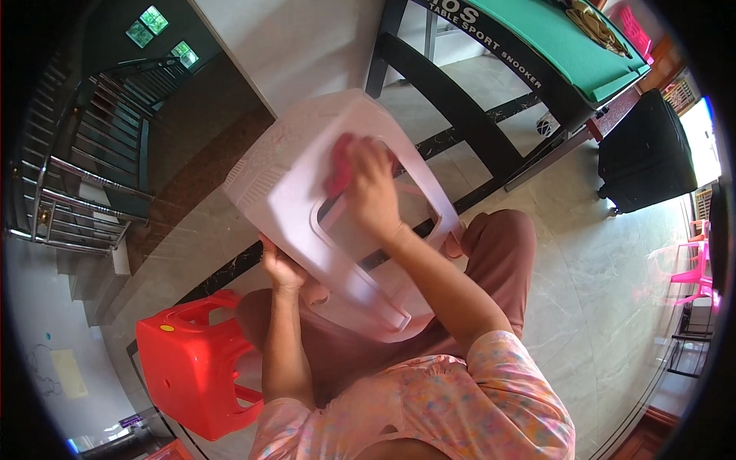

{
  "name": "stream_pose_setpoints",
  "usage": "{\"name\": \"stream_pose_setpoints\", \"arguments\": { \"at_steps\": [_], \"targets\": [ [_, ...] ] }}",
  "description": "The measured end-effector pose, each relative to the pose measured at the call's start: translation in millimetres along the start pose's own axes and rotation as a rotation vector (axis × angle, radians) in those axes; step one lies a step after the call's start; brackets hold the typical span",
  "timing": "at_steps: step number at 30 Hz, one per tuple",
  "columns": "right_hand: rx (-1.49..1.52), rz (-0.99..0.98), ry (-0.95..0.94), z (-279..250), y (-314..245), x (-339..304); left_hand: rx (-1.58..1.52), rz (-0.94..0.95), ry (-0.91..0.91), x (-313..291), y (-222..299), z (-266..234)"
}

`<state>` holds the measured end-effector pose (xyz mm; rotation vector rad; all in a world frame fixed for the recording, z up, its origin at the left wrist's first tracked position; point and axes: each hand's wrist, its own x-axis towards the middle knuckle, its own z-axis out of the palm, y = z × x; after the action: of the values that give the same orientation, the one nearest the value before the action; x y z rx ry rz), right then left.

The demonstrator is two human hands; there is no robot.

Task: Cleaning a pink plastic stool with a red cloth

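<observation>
A pale pink plastic stool (295, 180) is tipped on its side across my lap, its patterned seat facing the upper left and its legs toward me. My left hand (280, 265) grips its lower left edge, the fingers partly hidden behind the plastic. On the stool's side, by the top of the leg opening, my right hand (372, 192) presses a crumpled dark pink cloth (339, 165). That hand and the cloth are somewhat blurred by motion.
A red plastic stool (195, 364) stands at my left. Ahead are a green-topped snooker table (537, 38) with dark legs and, right of it, a black suitcase (648, 157). Metal stair railings (84, 184) run along the left; a pink chair (694, 272) is far right.
</observation>
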<state>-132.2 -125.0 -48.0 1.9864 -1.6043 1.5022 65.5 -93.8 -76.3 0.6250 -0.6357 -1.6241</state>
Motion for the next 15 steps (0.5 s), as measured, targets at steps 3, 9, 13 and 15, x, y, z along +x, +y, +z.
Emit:
{"name": "stream_pose_setpoints", "arguments": {
  "at_steps": [3, 9, 13, 15],
  "targets": [
    [-0.071, 0.143, 0.014, 1, 2, 10, 0.048, 0.022, 0.041, 2, -6, 3],
    [0.114, -0.176, -0.158, -2, -72, -5, 0.092, 0.023, 0.024, 2, 0, 14],
    [0.198, -0.109, -0.19, 11, -83, -23, 0.16, 0.037, -0.031, 0, 7, 27],
    [0.164, -0.104, -0.244, 5, -77, -10, 0.159, 0.027, -0.072, -3, 12, 25]
  ]
}}
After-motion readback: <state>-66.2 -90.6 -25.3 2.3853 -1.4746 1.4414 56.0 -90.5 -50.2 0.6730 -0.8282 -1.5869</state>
